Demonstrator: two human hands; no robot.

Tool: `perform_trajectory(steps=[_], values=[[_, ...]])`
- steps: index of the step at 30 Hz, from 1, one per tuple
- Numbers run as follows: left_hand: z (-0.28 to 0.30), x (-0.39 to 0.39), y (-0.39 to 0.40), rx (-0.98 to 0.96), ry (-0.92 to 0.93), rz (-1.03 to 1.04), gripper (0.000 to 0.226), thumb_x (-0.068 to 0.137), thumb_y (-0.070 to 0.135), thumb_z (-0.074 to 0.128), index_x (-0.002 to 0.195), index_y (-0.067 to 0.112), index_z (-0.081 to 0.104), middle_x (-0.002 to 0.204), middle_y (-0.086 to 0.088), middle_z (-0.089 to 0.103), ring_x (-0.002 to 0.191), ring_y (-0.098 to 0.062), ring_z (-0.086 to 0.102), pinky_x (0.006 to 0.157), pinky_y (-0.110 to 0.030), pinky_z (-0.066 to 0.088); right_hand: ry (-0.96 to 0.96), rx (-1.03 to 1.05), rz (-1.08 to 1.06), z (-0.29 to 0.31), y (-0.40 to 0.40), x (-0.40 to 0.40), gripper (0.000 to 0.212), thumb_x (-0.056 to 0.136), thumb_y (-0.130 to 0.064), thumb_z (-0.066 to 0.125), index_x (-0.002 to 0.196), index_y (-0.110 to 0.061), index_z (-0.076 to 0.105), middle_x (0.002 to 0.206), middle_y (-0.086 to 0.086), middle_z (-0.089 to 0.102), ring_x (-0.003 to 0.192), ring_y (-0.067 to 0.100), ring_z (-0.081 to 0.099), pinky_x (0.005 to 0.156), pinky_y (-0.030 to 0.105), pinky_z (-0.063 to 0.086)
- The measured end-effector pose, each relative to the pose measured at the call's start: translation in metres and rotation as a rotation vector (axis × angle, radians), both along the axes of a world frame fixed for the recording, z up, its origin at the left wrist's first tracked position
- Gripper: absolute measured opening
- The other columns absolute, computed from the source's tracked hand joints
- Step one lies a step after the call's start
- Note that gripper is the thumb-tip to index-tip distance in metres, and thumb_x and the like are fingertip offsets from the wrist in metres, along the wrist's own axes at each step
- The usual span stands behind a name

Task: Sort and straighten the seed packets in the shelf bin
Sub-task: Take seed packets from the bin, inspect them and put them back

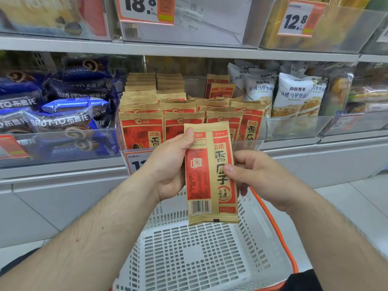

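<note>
**One seed packet held upright in both hands, in front of the bin**

Left thumb (190,133) presses flat on the packet's upper left corner; the other left fingers are hidden behind it. Left hand (168,166) grips the left edge. Right thumb (228,170) lies on the packet's right side at mid-height, the curled right fingers wrap behind the right edge. Right hand (262,179) pinches it there.

Held seed packet (210,175): one, tan with red panels, back face toward the camera. Long axis near vertical, top tilted slightly left. Printed characters read upright; barcode sits at the lower end, the sealed top strip at the upper end. It hangs in the air over a white perforated basket (189,255) with an orange handle (275,227), just in front of the bin.

Clear shelf bin (252,143) behind: seed packets in the bin (142,131) stand upright, faces forward, in about four front-to-back files. Four packets in the front row; the right-hand one leans right. Files behind overlap too closely to count.

Left bin: blue Brutto bread packs (63,120), piled loosely. Right bin: white bread bags (294,95), at least four. Two price tags (147,9) above, 18.8 and 12.8.
</note>
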State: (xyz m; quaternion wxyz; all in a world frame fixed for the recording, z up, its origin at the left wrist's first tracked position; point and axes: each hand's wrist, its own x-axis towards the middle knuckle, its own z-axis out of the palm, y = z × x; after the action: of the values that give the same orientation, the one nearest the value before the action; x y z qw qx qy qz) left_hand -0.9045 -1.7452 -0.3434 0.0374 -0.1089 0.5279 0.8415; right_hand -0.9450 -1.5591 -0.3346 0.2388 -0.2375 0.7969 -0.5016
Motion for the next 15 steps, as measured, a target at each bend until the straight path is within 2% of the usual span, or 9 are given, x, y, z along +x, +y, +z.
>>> perform_trajectory(steps=[3, 6, 8, 12, 15], values=[[0.000, 0.002, -0.002, -0.056, 0.027, -0.086, 0.039, 0.087, 0.037, 0.057, 0.115, 0.012, 0.069, 0.111, -0.016, 0.074, 0.100, -0.031, 0.072, 0.087, -0.051, 0.058, -0.002, -0.150, -0.080, -0.001, 0.002, -0.003, 0.024, 0.095, -0.026, 0.061, 0.103, -0.005, 0.067, 0.080, 0.009, 0.075, 0.061, 0.016, 0.063, 0.057, 0.028, 0.047], [-0.002, 0.003, -0.002, -0.062, 0.067, -0.118, 0.040, 0.077, 0.025, 0.065, 0.115, 0.012, 0.070, 0.111, -0.017, 0.074, 0.095, -0.029, 0.071, 0.086, -0.047, 0.058, -0.034, -0.219, -0.115, -0.002, 0.005, -0.007, 0.029, 0.089, -0.029, 0.064, 0.106, -0.006, 0.066, 0.083, 0.011, 0.075, 0.064, 0.019, 0.065, 0.061, 0.031, 0.048], [-0.004, 0.002, -0.002, -0.028, 0.082, -0.094, 0.036, 0.076, 0.023, 0.066, 0.111, 0.012, 0.071, 0.107, -0.015, 0.075, 0.090, -0.027, 0.072, 0.083, -0.044, 0.059, -0.093, -0.206, -0.051, -0.002, 0.008, -0.008, 0.042, 0.081, -0.026, 0.075, 0.116, -0.008, 0.062, 0.093, 0.014, 0.075, 0.074, 0.029, 0.069, 0.062, 0.034, 0.051], [-0.006, -0.001, -0.002, -0.008, 0.080, -0.059, 0.035, 0.076, 0.024, 0.065, 0.109, 0.013, 0.071, 0.108, -0.015, 0.074, 0.094, -0.028, 0.071, 0.081, -0.044, 0.060, -0.178, -0.207, 0.121, -0.004, 0.011, -0.006, 0.064, 0.070, -0.007, 0.076, 0.129, -0.014, 0.052, 0.108, 0.017, 0.074, 0.096, 0.041, 0.070, 0.068, 0.045, 0.056], [-0.006, 0.000, -0.002, -0.003, 0.074, -0.070, 0.035, 0.077, 0.024, 0.064, 0.110, 0.013, 0.071, 0.113, -0.016, 0.073, 0.098, -0.031, 0.069, 0.085, -0.047, 0.058, -0.190, -0.235, 0.145, -0.003, 0.013, -0.006, 0.069, 0.066, -0.012, 0.080, 0.129, -0.011, 0.051, 0.109, 0.020, 0.073, 0.097, 0.045, 0.068, 0.063, 0.042, 0.057]])
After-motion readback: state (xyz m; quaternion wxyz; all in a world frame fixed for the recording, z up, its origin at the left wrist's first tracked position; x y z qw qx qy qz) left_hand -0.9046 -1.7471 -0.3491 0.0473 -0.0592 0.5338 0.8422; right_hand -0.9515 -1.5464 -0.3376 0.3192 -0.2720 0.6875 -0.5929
